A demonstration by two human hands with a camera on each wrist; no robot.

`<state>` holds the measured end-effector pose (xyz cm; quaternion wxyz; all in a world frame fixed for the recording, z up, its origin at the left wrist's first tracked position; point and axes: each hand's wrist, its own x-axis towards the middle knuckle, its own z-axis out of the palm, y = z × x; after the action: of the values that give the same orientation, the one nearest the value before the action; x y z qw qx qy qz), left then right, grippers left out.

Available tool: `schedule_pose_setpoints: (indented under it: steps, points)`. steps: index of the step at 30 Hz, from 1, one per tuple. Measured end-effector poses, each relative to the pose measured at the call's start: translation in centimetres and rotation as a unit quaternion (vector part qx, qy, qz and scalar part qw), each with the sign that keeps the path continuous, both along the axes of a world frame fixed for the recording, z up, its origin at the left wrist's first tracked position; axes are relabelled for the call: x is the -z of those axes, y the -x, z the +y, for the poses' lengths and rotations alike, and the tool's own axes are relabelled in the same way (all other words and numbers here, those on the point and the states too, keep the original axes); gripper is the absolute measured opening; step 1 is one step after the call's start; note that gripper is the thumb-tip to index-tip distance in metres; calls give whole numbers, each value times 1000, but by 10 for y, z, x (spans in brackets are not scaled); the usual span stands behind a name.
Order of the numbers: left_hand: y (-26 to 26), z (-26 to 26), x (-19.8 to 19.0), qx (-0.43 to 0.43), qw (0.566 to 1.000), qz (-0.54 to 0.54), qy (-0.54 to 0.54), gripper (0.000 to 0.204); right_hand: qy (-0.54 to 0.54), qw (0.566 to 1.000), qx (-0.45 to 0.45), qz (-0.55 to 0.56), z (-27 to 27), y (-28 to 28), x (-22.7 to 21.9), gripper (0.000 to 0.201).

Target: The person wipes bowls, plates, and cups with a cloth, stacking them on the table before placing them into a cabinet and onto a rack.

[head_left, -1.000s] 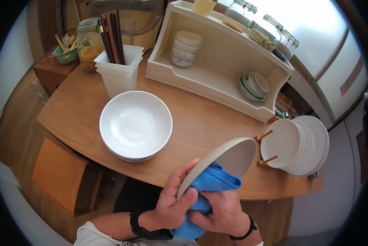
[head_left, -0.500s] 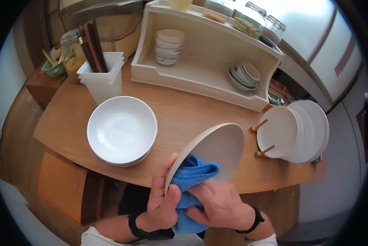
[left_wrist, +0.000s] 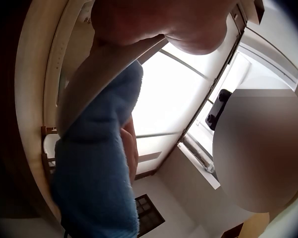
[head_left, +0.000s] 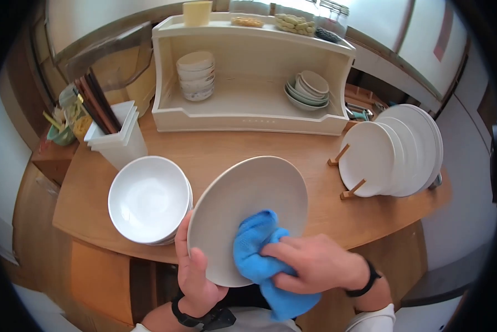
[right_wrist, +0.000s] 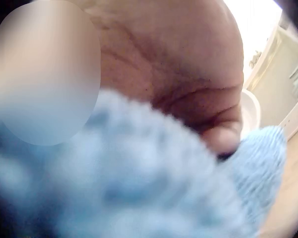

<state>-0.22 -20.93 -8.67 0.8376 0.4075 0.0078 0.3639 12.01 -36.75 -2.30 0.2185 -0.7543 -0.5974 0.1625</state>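
Note:
In the head view a large cream bowl is tilted up over the table's front edge, its inside facing the head camera. My left hand grips it by the left rim, thumb on the inside and fingers behind. Bunched in my right hand is a blue cloth, pressed against the lower inside of the bowl, one end hanging down. The left wrist view has the cloth below the bowl's edge. Close up in the right wrist view, curled fingers hold the cloth.
Left of the bowl stands a stack of white bowls, with white bins holding chopsticks behind it. A cream shelf with small bowls spans the back of the table. On the right, plates stand in a wooden rack.
The bowl has turned to face the head camera more fully. The cloth has moved from near the left rim toward the bowl's lower middle. The head view has shifted rightward.

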Motion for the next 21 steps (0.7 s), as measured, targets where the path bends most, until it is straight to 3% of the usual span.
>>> schedule_pose_setpoints:
  steps: [1,2,3,4,6,9,10,12,16,18,19,21]
  points:
    - [-2,5,3,8,1000,1,-13,62,-26,999,5,27,-11,-10,-6,40]
    - [-2,10,8,24,999,15,21,61,-165,986,15,27,-21,-21,-7,42]
    - [0,14,10,38,997,33,55,61,-174,983,60,27,-33,-28,-24,43]
    - [1,15,9,43,997,39,44,61,-286,954,84,16,-41,-36,-27,44]
    - [0,11,9,30,993,76,87,60,-385,907,171,10,-59,-43,-34,45]
    - [3,2,3,43,993,76,78,55,-327,925,193,15,-54,-51,-64,40]
    - [7,0,-1,52,993,81,72,55,-331,921,203,17,-48,-52,-60,40]
    - [17,-1,-7,60,987,146,-37,64,-260,955,130,-58,-27,-58,-40,40]
    - [19,-2,-10,13,990,117,-72,64,-289,951,107,23,-4,-62,-11,46]
    - [23,-1,-4,-39,991,88,-98,55,-291,919,77,255,1,-58,-9,49]
    - [25,-5,-5,-37,990,89,-101,55,-294,918,79,256,1,-55,-8,49]
    - [27,-17,-10,-42,996,51,54,56,-339,869,98,348,-2,-43,-5,50]
